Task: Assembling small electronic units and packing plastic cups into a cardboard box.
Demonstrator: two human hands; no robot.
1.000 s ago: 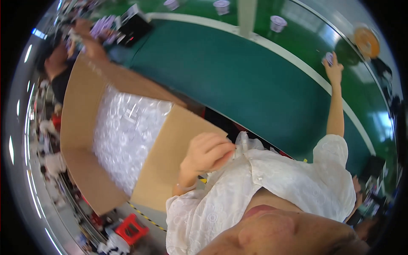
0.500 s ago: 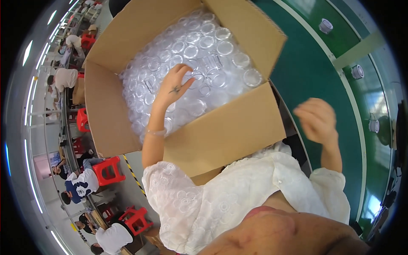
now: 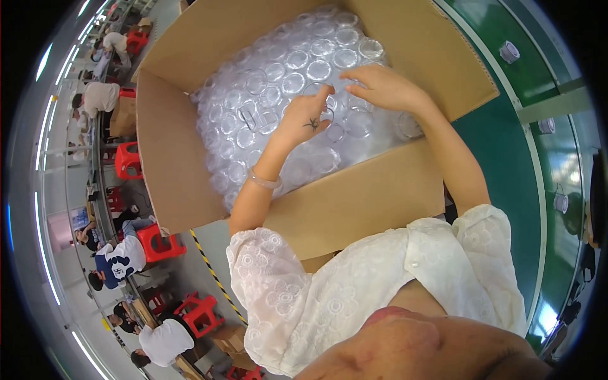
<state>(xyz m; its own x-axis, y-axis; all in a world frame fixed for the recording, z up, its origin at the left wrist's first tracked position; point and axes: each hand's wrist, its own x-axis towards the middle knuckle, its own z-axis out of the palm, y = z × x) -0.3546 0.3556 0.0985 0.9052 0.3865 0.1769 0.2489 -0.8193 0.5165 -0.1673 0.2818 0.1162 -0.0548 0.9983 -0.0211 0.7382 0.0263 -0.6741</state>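
Observation:
Many clear round cups or jars [image 3: 293, 83], see-through and loosely piled, fill a large open cardboard box [image 3: 354, 196]. My left hand [image 3: 305, 119] is over the middle of the pile, its thumb and forefinger spread around the rim of one clear container; I see no firm grip. To its right, my right hand [image 3: 383, 87] reaches in over the pile with fingers stretched out and the thumb apart. Its fingertips point toward my left hand. Whether either hand touches the containers between them is hard to tell, as they are transparent.
Box flaps stand out on the left [image 3: 174, 158] and right [image 3: 453, 69]. A green conveyor belt [image 3: 491, 149] runs along the right, with white-and-clear containers [image 3: 508, 52] spaced beyond it. At left, several people sit at a long bench among red stools [image 3: 159, 244].
My right hand has swung left from beside the box to over the containers. My left hand has moved right across the pile. The box appears shifted slightly right in view.

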